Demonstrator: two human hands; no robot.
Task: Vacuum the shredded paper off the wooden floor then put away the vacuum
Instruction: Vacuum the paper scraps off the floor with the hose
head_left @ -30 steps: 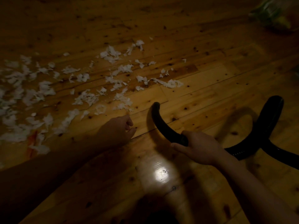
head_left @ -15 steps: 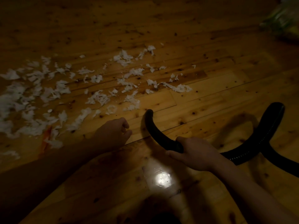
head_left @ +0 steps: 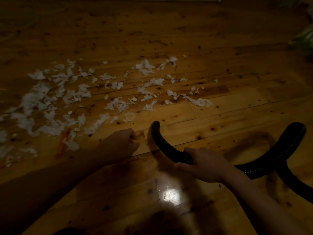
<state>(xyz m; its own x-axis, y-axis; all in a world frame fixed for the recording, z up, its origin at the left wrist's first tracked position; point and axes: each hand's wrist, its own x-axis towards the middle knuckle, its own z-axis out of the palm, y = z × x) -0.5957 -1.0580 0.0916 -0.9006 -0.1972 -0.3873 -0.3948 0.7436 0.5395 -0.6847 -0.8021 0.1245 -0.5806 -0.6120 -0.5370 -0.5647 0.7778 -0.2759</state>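
Note:
White shredded paper (head_left: 94, 97) lies scattered over the wooden floor (head_left: 220, 116), thickest at the left. My right hand (head_left: 206, 165) grips the black curved vacuum nozzle (head_left: 162, 143) at its rear end. The nozzle's tip (head_left: 156, 123) points away from me and sits just short of the nearest scraps. Behind my right hand the black ribbed hose (head_left: 277, 153) loops up to the right. My left hand (head_left: 122, 143) rests on the floor left of the nozzle, fingers curled in with nothing visible in them.
An orange scrap (head_left: 63, 145) lies among the paper at the left. A greenish blurred object (head_left: 304, 38) sits at the far right edge. A bright light spot (head_left: 171, 196) reflects on the floor near me. The room is dim.
The view has shifted so the paper sits further right and lower in frame. The nozzle tip has drawn a little closer to the scraps. Both hands keep their hold and pose.

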